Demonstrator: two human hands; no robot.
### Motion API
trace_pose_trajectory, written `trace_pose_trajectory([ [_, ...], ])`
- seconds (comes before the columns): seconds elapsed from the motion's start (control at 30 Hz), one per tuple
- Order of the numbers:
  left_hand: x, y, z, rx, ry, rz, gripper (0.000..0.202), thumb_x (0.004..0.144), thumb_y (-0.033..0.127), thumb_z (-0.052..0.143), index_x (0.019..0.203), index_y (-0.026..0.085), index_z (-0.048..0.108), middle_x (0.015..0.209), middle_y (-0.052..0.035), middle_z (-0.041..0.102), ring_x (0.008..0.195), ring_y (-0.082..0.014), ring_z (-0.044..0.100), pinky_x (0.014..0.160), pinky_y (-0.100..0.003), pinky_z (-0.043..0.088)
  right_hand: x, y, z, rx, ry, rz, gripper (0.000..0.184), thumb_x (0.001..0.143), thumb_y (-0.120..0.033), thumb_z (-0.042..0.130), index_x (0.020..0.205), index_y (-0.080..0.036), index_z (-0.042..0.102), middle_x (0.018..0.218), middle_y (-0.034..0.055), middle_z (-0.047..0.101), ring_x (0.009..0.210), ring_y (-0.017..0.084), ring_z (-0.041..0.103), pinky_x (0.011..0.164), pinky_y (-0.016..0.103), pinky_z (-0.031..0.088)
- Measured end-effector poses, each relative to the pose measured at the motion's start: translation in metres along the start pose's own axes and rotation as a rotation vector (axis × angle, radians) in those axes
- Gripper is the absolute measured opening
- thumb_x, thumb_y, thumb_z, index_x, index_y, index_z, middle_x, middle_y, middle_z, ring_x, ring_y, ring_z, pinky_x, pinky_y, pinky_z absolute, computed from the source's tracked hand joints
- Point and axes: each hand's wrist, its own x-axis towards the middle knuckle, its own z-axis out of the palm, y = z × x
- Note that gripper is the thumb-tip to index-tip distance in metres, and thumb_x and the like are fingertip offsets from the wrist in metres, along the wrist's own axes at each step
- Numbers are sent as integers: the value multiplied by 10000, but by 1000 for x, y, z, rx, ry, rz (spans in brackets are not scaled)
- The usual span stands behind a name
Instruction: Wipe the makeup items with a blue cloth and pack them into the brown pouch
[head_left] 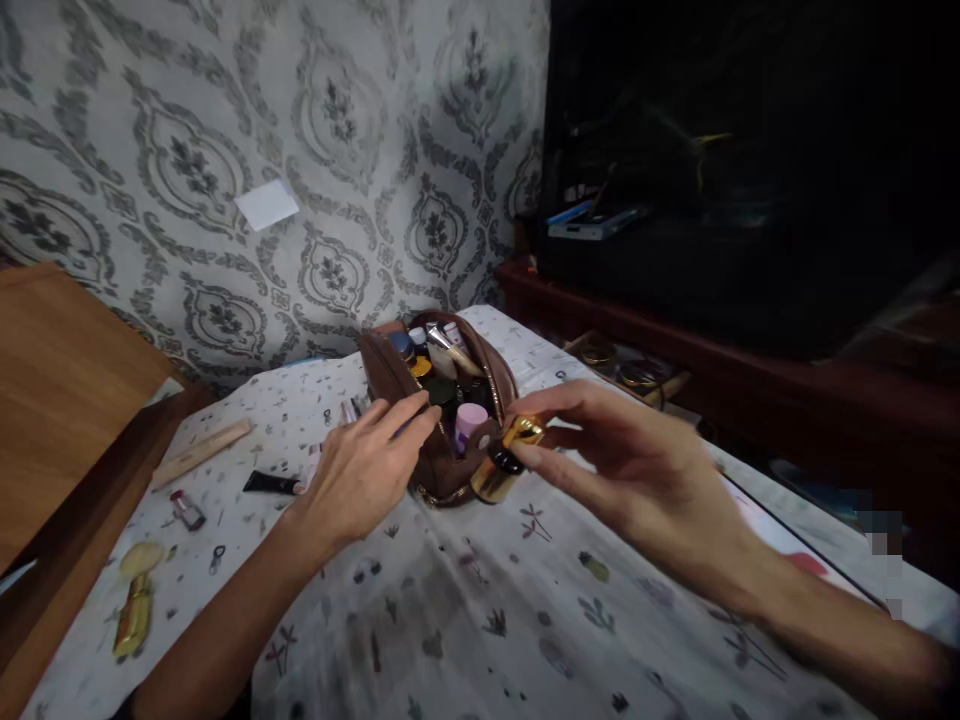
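Observation:
A brown makeup bag stands unzipped on the table, packed with several bottles, tubes and a pink-capped container. My left hand lies at its near left side, fingers bent over the edge and gripping it. Between the thumb and fingers of my right hand is a small dark bottle with a shiny gold cap. It is held tilted just off the bag's near right corner, partly in front of it.
On the tablecloth to the left lie a black tube, a small clear tube with a red end, a gold-handled brush and a beige flat stick. A large dark screen stands at right; wooden furniture borders the left.

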Motion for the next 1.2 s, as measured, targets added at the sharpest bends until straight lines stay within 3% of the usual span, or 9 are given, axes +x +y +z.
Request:
trace_pose_trajectory([
  [0.13, -9, -4, 1, 5, 87, 66, 304, 950, 135, 480, 1216, 113, 626, 1216, -128, 696, 948, -228, 654, 679, -313, 572, 25, -10, -16, -110, 104, -59, 168, 787, -338, 772, 903, -248, 689, 892, 18, 711, 804, 200, 685, 726, 330, 591],
  [0.2, -15, -5, 3, -23, 96, 75, 319, 932, 113, 511, 1232, 93, 614, 1227, -144, 689, 942, -237, 647, 719, -343, 574, 41, -10, -18, -124, 86, -97, 136, 802, -308, 756, 904, -254, 685, 902, 9, 706, 813, 191, 685, 749, 331, 590],
  [0.43, -20, -3, 14, -158, 172, 40, 389, 857, 10, 535, 1236, 52, 615, 1231, -193, 665, 966, -262, 620, 770, -387, 559, 91, 11, 4, -174, -260, -113, 56, 858, -213, 656, 907, -236, 640, 907, 6, 690, 864, 177, 675, 741, 295, 559],
  [0.6, -19, -3, 16, -115, 171, 47, 369, 835, -8, 561, 1187, 60, 646, 1219, -186, 668, 959, -257, 620, 775, -378, 552, 116, 28, 22, -364, -523, -118, 147, 848, -69, 577, 892, -208, 604, 741, -44, 611, 685, 101, 585, 625, 226, 441],
  [0.73, -19, -3, 15, -106, 155, 51, 382, 829, -25, 560, 1191, 65, 645, 1213, -184, 668, 967, -251, 623, 783, -365, 548, 130, 38, 35, -491, -676, -136, 150, 824, -33, 567, 849, -176, 605, 777, -37, 614, 681, 85, 540, 626, 221, 383],
  [0.97, -21, -3, 15, -110, 144, 51, 375, 835, -10, 561, 1193, 68, 640, 1238, -176, 658, 980, -251, 617, 798, -366, 553, 144, 50, 54, -689, -811, -113, 194, 783, -5, 597, 859, -176, 649, 831, 8, 658, 729, 122, 561, 649, 245, 369],
  [1.2, -22, -2, 17, -94, 163, 28, 389, 833, -18, 564, 1201, 85, 636, 1246, -165, 659, 977, -238, 619, 794, -357, 554, 150, 47, 58, -820, -895, -125, 233, 796, -21, 611, 920, -191, 709, 887, 38, 707, 798, 161, 616, 673, 252, 386],
])
